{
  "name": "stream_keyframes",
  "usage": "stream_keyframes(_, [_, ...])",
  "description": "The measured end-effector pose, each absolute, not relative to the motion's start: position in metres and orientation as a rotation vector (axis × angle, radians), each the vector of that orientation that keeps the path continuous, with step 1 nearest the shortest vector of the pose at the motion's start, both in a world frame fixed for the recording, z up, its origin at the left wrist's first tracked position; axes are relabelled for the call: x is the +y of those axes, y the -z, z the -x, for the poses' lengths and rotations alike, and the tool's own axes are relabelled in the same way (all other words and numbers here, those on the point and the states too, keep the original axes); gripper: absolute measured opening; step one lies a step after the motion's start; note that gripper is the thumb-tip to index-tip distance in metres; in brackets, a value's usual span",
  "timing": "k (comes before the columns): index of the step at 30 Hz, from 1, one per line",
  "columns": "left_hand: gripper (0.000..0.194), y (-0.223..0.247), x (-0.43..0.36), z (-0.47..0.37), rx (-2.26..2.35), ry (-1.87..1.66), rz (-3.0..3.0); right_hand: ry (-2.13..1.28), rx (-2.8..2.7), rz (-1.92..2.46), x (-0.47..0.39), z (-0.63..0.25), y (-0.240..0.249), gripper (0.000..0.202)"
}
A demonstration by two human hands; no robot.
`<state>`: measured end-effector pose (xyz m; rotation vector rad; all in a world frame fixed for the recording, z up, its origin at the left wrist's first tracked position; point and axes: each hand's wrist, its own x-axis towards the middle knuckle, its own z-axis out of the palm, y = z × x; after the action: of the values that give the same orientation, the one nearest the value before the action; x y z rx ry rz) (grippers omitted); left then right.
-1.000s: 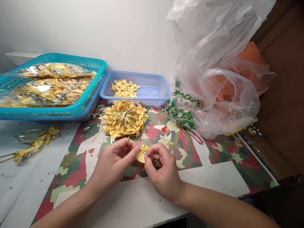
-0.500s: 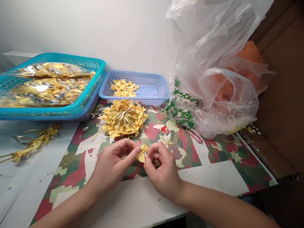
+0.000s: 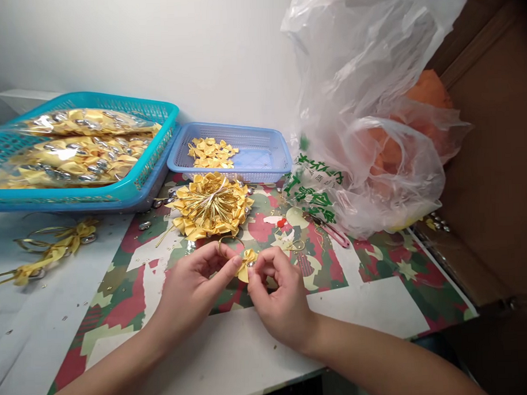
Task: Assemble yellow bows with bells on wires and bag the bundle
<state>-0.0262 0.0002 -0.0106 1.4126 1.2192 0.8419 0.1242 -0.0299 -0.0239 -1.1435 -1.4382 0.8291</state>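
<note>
A yellow bow (image 3: 244,271) sits near the centre of the frame, held up above the counter (image 3: 366,309) between the person's two hands. The left hand (image 3: 195,286) has thumb and forefinger clamped at the bow's left side; whether they grip ribbon, cord or both is hidden. The right hand (image 3: 282,297) has its fingers pinched together on the bow's right edge, beside a silver bead (image 3: 250,265). Gripping so small and soft a piece from both sides probably keeps it from twisting, and the fingertip hold leaves its front in sight. The ribbon's long axis runs nearly up and down the frame, its tail pointing toward the bottom edge, while a gold cord loop (image 3: 231,237) arches above the left fingers, up and to the left. Just beyond lies a tied bundle of bows (image 3: 212,205), its cords gathered to the middle, perhaps to stop them tangling. The small blue basket (image 3: 262,173) behind it corrals loose bows (image 3: 212,152), seemingly within easy reach, and pink-handled snips (image 3: 337,236) lie right of centre, clear of the fingers.
</note>
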Motion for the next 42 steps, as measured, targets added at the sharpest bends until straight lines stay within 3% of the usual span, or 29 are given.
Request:
stream_keyframes(9, [0.035, 0.001, 0.005, 0.026, 1.205, -0.892, -1.458, -0.876, -1.441, 1.162, -0.029, -0.125, 0.024, 0.012])
stream_keyframes(20, [0.02, 0.002, 0.008, 0.03, 1.184, -0.838, -1.477, -0.897, -1.457, 1.152, -0.029, -0.124, 0.025, 0.013])
stream_keyframes(42, [0.026, 0.003, 0.017, 0.031, 1.106, -0.694, -1.4, -0.87, -1.466, 1.151, -0.03, -0.124, 0.025, 0.013])
